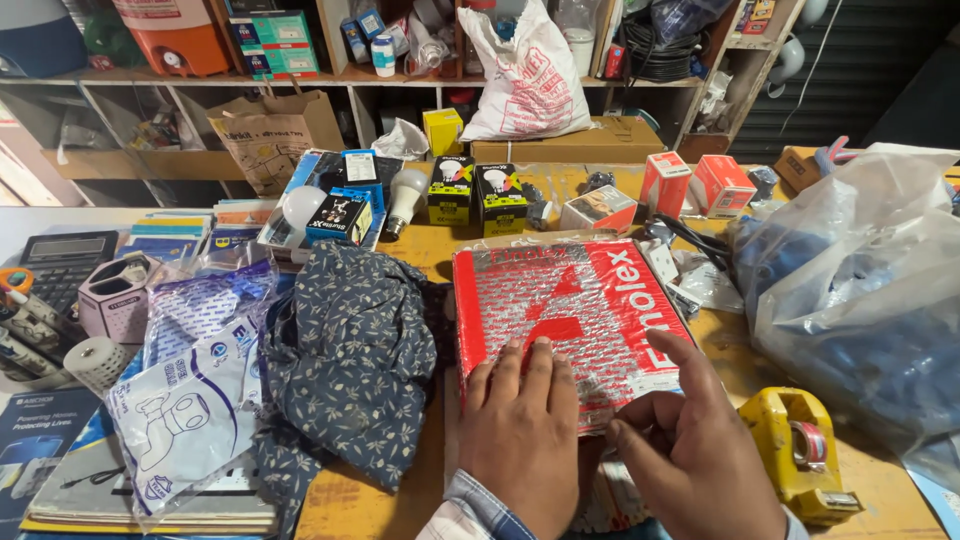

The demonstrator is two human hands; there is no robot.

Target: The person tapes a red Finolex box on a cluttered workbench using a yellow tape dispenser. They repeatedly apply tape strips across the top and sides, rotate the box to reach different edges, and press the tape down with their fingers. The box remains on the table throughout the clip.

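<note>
The red bubble-wrapped package (570,320) lies flat near the tabletop's (350,500) front edge, directly ahead of both hands, its long axis running away from the person. The left hand (520,440) presses flat on its near edge; the right hand (690,450), fingers loosely spread, touches its near right corner. One package; one yellow tape dispenser (800,450) sits just right.

A flat red-and-white packet (570,320) lies central; behind it stand two black-yellow bulb boxes (475,192), right of those two orange-white cartons (695,185).
</note>
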